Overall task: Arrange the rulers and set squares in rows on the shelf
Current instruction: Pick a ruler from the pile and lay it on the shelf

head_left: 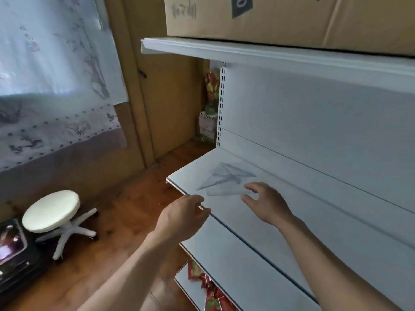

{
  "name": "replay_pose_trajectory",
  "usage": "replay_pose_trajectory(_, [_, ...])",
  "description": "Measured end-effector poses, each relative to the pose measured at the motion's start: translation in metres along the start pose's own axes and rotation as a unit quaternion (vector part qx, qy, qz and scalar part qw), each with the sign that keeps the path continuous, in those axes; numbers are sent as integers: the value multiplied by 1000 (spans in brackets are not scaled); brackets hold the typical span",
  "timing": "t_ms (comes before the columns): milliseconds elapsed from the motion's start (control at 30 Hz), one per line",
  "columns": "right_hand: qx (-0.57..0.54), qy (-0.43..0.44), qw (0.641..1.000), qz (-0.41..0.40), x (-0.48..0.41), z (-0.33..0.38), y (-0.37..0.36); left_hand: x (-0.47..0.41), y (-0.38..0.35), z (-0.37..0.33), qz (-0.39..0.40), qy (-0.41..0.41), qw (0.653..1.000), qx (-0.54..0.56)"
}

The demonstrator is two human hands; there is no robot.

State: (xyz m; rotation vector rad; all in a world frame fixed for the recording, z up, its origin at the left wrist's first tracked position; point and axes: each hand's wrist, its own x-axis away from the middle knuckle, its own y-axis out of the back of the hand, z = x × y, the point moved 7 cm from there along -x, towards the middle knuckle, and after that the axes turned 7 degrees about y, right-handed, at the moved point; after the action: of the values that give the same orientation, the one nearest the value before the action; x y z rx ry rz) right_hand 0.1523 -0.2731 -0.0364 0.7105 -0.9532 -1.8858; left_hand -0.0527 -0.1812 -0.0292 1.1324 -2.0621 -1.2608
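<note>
White shelf (193, 176) holds overlapping clear set squares (224, 180). Right hand (267, 205) hovers beside them, fingers spread; left hand (182, 214) slack-fingered at the front edge.

Two bare hands by set squares (226, 179) on a white shelf (280, 232).
Shows the clear squares overlapped near the shelf's left end, right hand (266, 204) spread just beside them, left hand (182, 217) loosely curled at the front lip; takes in a cardboard box (280, 19) above.

Both forearms reach forward, left hand (182, 215) loosely curled, right hand (266, 204) spread open, both holding nothing.
</note>
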Motion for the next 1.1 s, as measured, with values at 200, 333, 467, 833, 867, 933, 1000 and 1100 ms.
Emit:
replay_pose_trajectory(200, [14, -94, 995, -17, -46, -10, -20, -100, 0, -4, 51, -107, 993, -6])
replay_pose_trajectory(333, [36, -136, 989, -41, -83, -15, -30, -149, -4, -12, 72, -166, 983, -36])
replay_pose_trajectory(467, [57, -176, 982, -25, -118, -19, -50, -181, -13, -13, 99, -208, 972, -55])
replay_pose_trajectory(833, [125, -200, 971, -49, -131, -22, -70, -223, -36, -16, 178, -266, 947, -12])
replay_pose_trajectory(867, [126, -196, 970, -67, -128, -21, -67, -224, -38, -17, 184, -269, 945, -6])
replay_pose_trajectory(933, [123, -197, 969, -88, -122, -18, -63, -226, -40, -20, 185, -276, 943, 3])
replay_pose_trajectory(1000, [127, -200, 966, -98, -119, -17, -59, -225, -43, -24, 190, -281, 941, 11])
replay_pose_trajectory(1100, [153, -198, 963, -99, -116, -14, -52, -221, -50, -28, 211, -281, 936, 19])
